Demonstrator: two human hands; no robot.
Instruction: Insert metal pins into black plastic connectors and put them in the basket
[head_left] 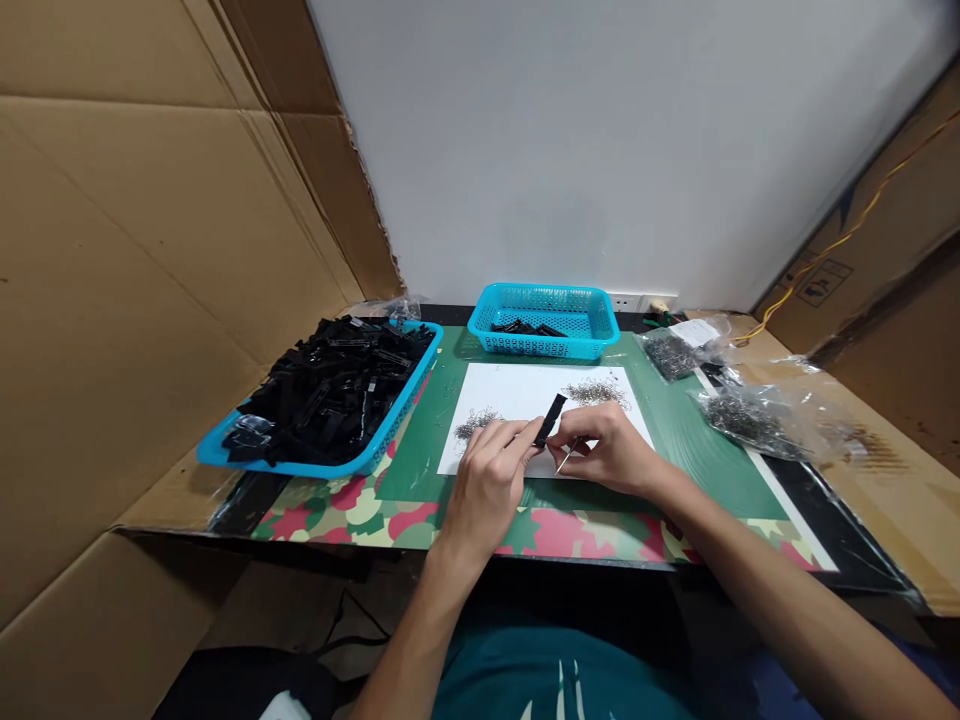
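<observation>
My left hand (495, 465) is closed on a narrow black strip-like part (551, 418), which sticks up at a slant between the two hands. Close against its lower end, my right hand (604, 448) pinches a thin metal tool (568, 456) whose tip points down and left. The tool's exact kind does not show. Both hands are over a white sheet (480, 380). On that sheet, one pile of tiny metal pieces (478, 422) lies by my left knuckles, and another pile (596, 390) lies just beyond my right hand.
At left, a blue basket (375, 458) is heaped with black parts (337, 385). Another blue basket (577, 345) at the back holds a few black pieces. Clear bags of small metal pieces (742, 418) lie at right on the green mat (705, 470). Cardboard walls (150, 230) flank the table.
</observation>
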